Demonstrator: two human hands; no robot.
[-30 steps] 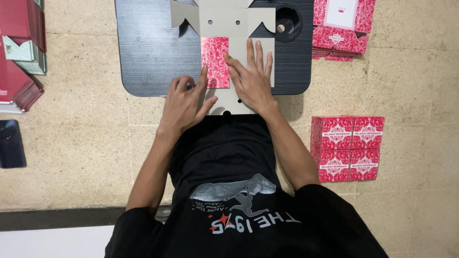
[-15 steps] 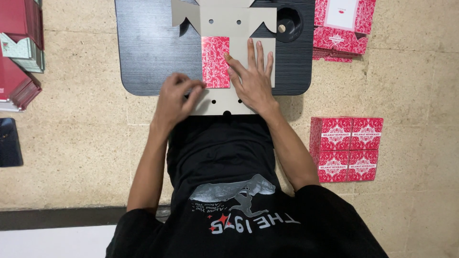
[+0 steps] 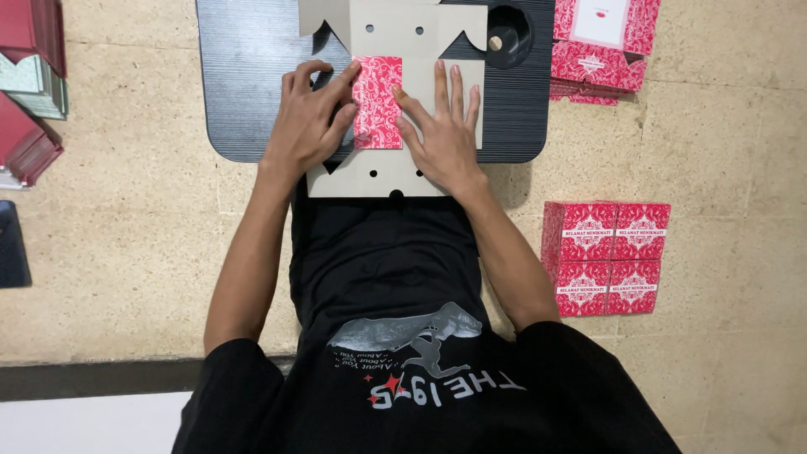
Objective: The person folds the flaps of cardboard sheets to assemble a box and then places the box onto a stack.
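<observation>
A flat grey cardboard box blank (image 3: 395, 34) with cut flaps and small holes lies on a black lap desk (image 3: 244, 76). One flap (image 3: 377, 113) is folded over and shows its red patterned outer side. My left hand (image 3: 309, 118) lies on the blank's left part, its fingertips on the red flap's left edge. My right hand (image 3: 441, 126) presses flat on the blank just right of the red flap, fingers spread.
Finished red patterned boxes (image 3: 607, 256) stand stacked on the floor at the right. More red printed blanks (image 3: 601, 42) lie at the top right. Stacked red and green items (image 3: 29, 92) sit at the left edge, with a dark flat object (image 3: 12, 244) below them.
My left hand has moved up from the blank's lower left edge onto the red flap's left side. My right hand has stayed pressed flat.
</observation>
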